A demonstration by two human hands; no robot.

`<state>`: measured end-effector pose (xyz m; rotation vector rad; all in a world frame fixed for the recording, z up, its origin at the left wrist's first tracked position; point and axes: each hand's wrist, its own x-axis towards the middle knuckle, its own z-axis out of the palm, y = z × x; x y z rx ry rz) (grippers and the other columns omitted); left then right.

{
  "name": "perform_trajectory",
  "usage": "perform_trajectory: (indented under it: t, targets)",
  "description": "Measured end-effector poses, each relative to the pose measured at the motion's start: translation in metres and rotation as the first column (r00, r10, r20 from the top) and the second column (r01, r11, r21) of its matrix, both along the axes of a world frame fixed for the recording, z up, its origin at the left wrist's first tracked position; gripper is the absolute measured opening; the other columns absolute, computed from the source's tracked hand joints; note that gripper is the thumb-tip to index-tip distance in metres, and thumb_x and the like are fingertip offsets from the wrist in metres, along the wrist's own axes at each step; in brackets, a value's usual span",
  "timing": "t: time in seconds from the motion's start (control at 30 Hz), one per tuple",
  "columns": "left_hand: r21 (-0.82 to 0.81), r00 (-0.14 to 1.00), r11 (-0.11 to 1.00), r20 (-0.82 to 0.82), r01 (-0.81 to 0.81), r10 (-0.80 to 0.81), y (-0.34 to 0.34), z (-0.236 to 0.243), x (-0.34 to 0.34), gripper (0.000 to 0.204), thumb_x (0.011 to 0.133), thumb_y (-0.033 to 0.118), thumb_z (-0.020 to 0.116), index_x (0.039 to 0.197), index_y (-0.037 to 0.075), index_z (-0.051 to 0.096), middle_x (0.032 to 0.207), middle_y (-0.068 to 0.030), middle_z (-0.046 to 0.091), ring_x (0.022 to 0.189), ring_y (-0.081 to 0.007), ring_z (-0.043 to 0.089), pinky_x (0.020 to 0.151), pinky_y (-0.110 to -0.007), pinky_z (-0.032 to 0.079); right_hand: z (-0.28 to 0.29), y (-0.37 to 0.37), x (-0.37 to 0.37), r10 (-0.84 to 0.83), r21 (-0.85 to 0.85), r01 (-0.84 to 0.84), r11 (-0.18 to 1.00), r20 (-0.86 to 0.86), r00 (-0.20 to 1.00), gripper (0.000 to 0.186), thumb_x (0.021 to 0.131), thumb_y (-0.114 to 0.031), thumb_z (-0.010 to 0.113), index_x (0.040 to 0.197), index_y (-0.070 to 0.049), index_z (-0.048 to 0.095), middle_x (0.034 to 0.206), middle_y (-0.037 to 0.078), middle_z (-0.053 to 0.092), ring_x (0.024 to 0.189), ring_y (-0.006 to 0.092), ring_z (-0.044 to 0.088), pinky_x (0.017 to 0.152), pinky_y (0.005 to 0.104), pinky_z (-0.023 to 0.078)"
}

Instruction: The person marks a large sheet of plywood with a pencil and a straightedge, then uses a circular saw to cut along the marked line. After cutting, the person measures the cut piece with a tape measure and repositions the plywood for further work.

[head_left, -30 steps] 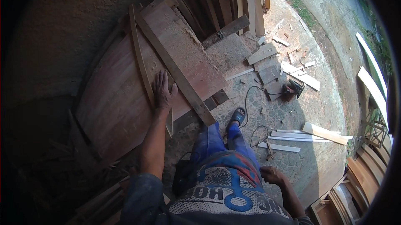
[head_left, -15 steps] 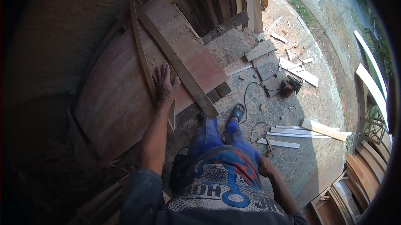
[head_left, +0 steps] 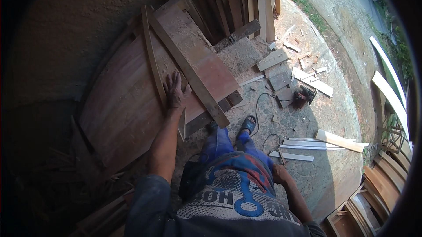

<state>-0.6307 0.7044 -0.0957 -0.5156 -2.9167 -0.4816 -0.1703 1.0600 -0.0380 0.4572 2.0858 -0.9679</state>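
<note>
My left hand [head_left: 177, 91] lies with fingers stretched out on a reddish wooden panel [head_left: 118, 100], beside a thin curved wooden strip [head_left: 151, 56]. A wider plank [head_left: 187, 65] slants across the panel just right of the hand, its near end jutting past the edge. Under my left wrist a narrow pale strip end [head_left: 182, 125] shows. My right hand [head_left: 279, 173] hangs by my right hip, and its fingers are mostly hidden against my clothes.
A corded power tool [head_left: 302, 96] stands on the concrete floor, its cable looping near my sandalled foot [head_left: 249, 123]. Offcuts [head_left: 312, 81] and sawdust lie beyond. White strips [head_left: 314, 144] rest at the right. Upright boards [head_left: 237, 4] lean at the back; stacked frames [head_left: 351, 210] stand lower right.
The whole view has shifted slightly. My left hand stays flat on the panel beside the strip, and my right hand remains by my hip.
</note>
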Motion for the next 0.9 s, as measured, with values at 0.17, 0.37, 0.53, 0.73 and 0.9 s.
perform_trajectory:
  t: [0.17, 0.37, 0.53, 0.73, 0.9]
  targets:
    - [-0.009, 1.0, 1.0, -0.004, -0.027, 0.027, 0.003, -0.001, 0.001, 0.078, 0.085, 0.042, 0.06, 0.151, 0.007, 0.038, 0.156, -0.014, 0.04, 0.148, -0.0394, 0.027, 0.118, -0.064, 0.015, -0.014, -0.002, 0.005, 0.128, 0.236, -0.043, 0.971, -0.358, 0.925, 0.026, 0.085, -0.02, 0.059, 0.09, 0.004, 0.065, 0.083, 0.031, 0.065, 0.081, 0.0486, 0.065, 0.071, 0.0567, 0.05]
    - [-0.018, 0.999, 0.999, -0.002, -0.042, 0.042, 0.004, -0.001, 0.002, 0.078, 0.084, 0.038, 0.062, 0.151, 0.008, 0.038, 0.156, -0.0136, 0.04, 0.148, -0.0389, 0.028, 0.118, -0.065, 0.015, -0.003, 0.01, -0.027, 0.081, 0.041, -0.074, 0.996, -0.237, 0.968, 0.022, 0.088, -0.017, 0.05, 0.088, 0.001, 0.063, 0.084, 0.03, 0.065, 0.083, 0.0476, 0.065, 0.074, 0.0581, 0.049]
    - [-0.022, 0.999, 0.999, -0.019, -0.029, 0.029, 0.005, 0.002, 0.002, 0.078, 0.084, 0.038, 0.062, 0.151, 0.007, 0.038, 0.157, -0.0132, 0.039, 0.147, -0.0389, 0.028, 0.118, -0.065, 0.017, 0.02, 0.015, -0.045, 0.267, 0.11, -0.263, 0.959, -0.025, 0.963, 0.023, 0.09, -0.018, 0.05, 0.096, 0.0, 0.064, 0.095, 0.029, 0.068, 0.095, 0.0455, 0.065, 0.081, 0.0536, 0.051]
    - [-0.127, 0.998, 0.991, -0.055, -0.046, 0.039, 0.004, -0.007, 0.002, 0.079, 0.086, 0.041, 0.06, 0.152, 0.005, 0.036, 0.159, -0.012, 0.035, 0.147, -0.0377, 0.029, 0.117, -0.062, 0.02, 0.061, 0.022, -0.059, 0.11, -0.153, -0.124, 0.98, -0.097, 0.989, 0.034, 0.087, -0.025, 0.06, 0.115, -0.006, 0.065, 0.104, 0.025, 0.07, 0.102, 0.0412, 0.067, 0.084, 0.0464, 0.053]
    - [-0.121, 0.998, 0.991, -0.037, -0.049, 0.045, 0.006, 0.002, 0.006, 0.077, 0.089, 0.046, 0.057, 0.15, 0.004, 0.038, 0.159, -0.0143, 0.034, 0.147, -0.0387, 0.027, 0.116, -0.061, 0.022, 0.069, 0.032, -0.072, 0.235, 0.098, -0.217, 0.971, -0.249, 0.939, 0.023, 0.086, -0.019, 0.06, 0.101, -0.011, 0.075, 0.08, 0.017, 0.073, 0.077, 0.0311, 0.073, 0.069, 0.0442, 0.056]
